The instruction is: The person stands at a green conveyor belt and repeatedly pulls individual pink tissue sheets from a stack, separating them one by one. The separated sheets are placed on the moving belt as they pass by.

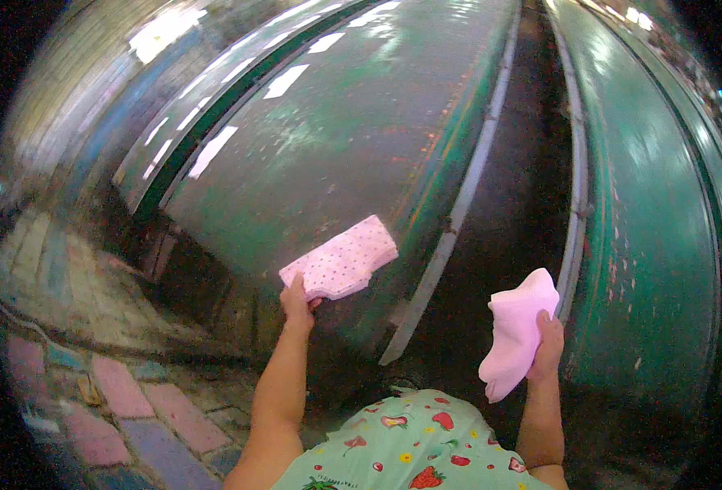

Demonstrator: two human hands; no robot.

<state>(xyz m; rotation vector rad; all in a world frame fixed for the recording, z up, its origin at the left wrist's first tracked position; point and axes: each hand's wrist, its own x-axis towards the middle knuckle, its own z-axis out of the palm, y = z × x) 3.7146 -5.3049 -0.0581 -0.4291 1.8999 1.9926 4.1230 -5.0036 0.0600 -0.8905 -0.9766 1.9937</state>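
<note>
My left hand is closed on the near left corner of a stack of pink fabric pieces with small dark dots. The stack is held out over the near end of the long green table, its edge notched on the near side. In my right hand is a plain pink piece of fabric, gripped at its right side, curved and drooping. It hangs above the dark gap, beside the right table's metal rail. Some fingers of both hands are hidden behind the fabric.
A long, worn green table runs away on the left, another green table on the right. Metal rails edge the dark aisle between them. Pink and bluish rectangular pieces lie at the lower left.
</note>
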